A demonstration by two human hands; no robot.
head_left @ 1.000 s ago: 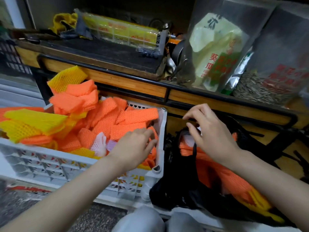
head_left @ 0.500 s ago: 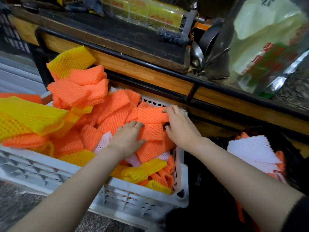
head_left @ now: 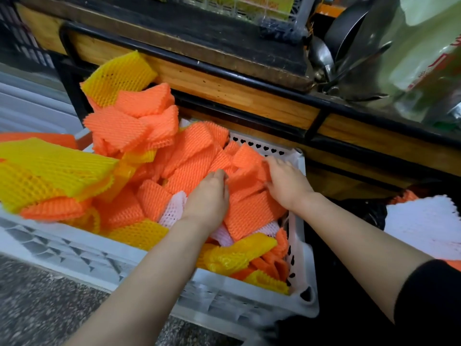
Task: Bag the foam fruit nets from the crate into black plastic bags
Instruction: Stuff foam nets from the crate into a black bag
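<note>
**No legible writing in view**

Nothing here can be read for certain. The yellow packaging (head_left: 252,2) at the back of the counter (head_left: 224,78) carries a line of red print, but it is too blurred and too cropped to make out. The pale green and white bag (head_left: 424,46) on the right shows red strokes near the frame's edge, cut off and smeared, in no readable form.

The right hand (head_left: 284,188) has moved from the black bag (head_left: 369,213) onto the crate's (head_left: 74,248) orange nets (head_left: 249,211).
</note>
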